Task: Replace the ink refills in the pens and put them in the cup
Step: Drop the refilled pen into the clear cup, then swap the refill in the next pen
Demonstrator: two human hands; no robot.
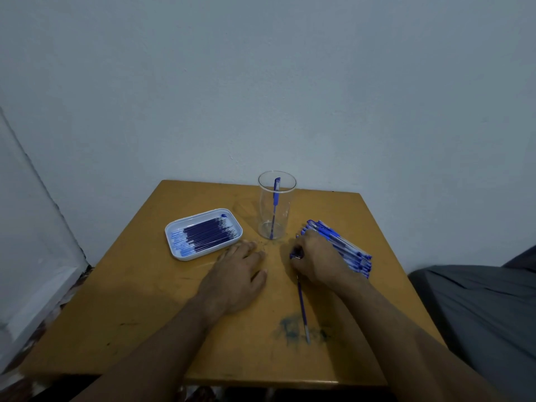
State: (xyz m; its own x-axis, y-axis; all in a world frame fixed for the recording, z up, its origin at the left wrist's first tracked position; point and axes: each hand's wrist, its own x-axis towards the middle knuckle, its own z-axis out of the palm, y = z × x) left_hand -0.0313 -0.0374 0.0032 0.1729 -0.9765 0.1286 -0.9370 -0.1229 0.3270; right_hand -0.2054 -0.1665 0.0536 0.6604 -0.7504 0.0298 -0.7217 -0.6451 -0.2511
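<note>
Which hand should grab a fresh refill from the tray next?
Left. The left hand lies open beside the white tray of refills; the right hand grips a pen part by the pen pile.

Just a scuffed yellow-brown wooden table [139,300] pushed against a plain pale blue-grey wall [261,82], dim light overall.

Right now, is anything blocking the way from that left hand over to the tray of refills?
Nothing visible does. The left hand lies flat on the table, its fingertips just short of the white tray of refills, with only bare tabletop between.
</note>
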